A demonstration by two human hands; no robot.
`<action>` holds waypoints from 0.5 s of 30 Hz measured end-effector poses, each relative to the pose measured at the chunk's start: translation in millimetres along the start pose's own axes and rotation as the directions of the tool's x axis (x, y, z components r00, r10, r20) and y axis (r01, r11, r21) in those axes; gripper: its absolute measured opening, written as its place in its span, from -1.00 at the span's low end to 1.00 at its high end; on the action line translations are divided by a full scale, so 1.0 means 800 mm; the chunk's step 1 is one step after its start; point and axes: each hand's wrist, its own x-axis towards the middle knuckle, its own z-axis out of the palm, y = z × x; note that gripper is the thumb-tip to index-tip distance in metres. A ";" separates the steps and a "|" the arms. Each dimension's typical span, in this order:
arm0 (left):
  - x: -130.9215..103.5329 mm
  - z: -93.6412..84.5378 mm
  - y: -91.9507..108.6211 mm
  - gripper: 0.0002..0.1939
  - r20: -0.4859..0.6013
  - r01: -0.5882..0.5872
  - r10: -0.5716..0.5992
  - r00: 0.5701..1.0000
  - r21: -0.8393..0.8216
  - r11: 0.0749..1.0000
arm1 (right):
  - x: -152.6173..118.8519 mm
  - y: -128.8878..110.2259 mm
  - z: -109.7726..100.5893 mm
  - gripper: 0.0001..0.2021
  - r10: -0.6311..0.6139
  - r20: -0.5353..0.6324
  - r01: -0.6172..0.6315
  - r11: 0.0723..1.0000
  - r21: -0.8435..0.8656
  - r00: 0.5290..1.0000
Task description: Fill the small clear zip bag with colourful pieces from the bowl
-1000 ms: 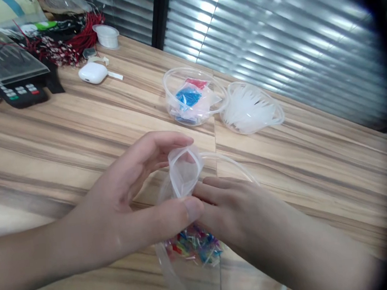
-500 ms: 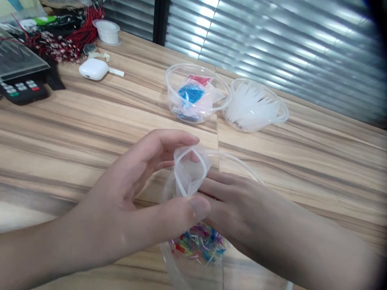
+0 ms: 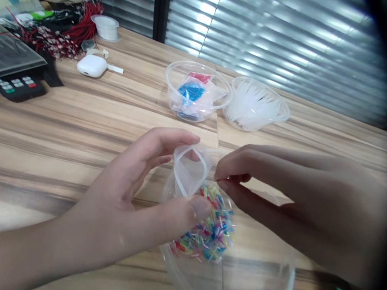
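My left hand (image 3: 127, 206) holds a small clear plastic bag (image 3: 191, 170) between thumb and fingers, its mouth spread open toward me. The bag is above a large clear round container (image 3: 290, 281), where many small colourful pieces (image 3: 211, 234) lie in a pile. Just right of the bag is my right hand (image 3: 269, 188), thumb and index fingertips pressed together. Whatever its fingertips may hold is too small to make out.
Behind the hands stand a clear tub (image 3: 174, 106) with blue and red packets and a tub of white pieces (image 3: 253, 105). A white case (image 3: 92, 66), a card terminal (image 3: 20, 88), red wires (image 3: 84, 25) and a small white cup (image 3: 106, 29) are at the back left.
My right hand has come up out of the container area to the right of the bag, its fingertips now pinched. More of the colourful pile shows. My left hand and the bag have barely moved.
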 end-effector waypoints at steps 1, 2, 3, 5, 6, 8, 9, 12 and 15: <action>-0.001 0.000 0.000 -0.51 0.002 0.002 -0.002 1.000 0.000 1.000 | -0.002 -0.002 -0.004 -0.91 0.007 -0.003 -0.007 1.000 -0.008 1.000; -0.001 0.000 0.000 -0.51 0.002 0.003 -0.003 1.000 0.001 1.000 | -0.004 -0.003 -0.008 -0.91 0.018 -0.003 -0.018 1.000 -0.014 1.000; -0.002 0.000 0.000 -0.51 0.002 0.006 -0.006 1.000 0.001 1.000 | -0.005 -0.005 -0.011 -0.92 0.032 -0.003 -0.032 0.999 -0.016 0.999; -0.003 0.001 -0.002 -0.50 0.007 0.013 -0.013 1.000 -0.003 1.000 | -0.006 -0.008 -0.016 -0.91 0.058 -0.009 -0.058 0.998 -0.015 0.998; -0.003 0.001 -0.002 -0.49 0.013 0.016 -0.016 1.000 -0.005 1.000 | -0.006 -0.008 -0.016 -0.90 0.060 -0.017 -0.060 0.998 -0.015 0.998; -0.002 0.002 -0.004 -0.48 0.025 0.011 -0.010 1.000 -0.013 1.000 | -0.006 -0.006 -0.014 -0.89 0.033 -0.041 -0.034 0.999 -0.017 0.999; -0.002 0.002 -0.004 -0.47 0.030 0.008 -0.007 1.000 -0.019 1.000 | -0.006 -0.004 -0.012 -0.88 0.004 -0.065 -0.005 1.000 -0.021 0.998; -0.001 0.002 -0.005 -0.49 0.027 0.005 -0.004 1.000 -0.038 0.999 | -0.007 0.000 -0.005 -0.85 -0.046 -0.134 0.041 0.998 -0.041 0.990; -0.001 0.002 -0.005 -0.49 0.031 0.010 -0.009 0.999 -0.037 0.999 | -0.006 0.001 -0.004 -0.86 -0.047 -0.149 0.042 0.998 -0.039 0.988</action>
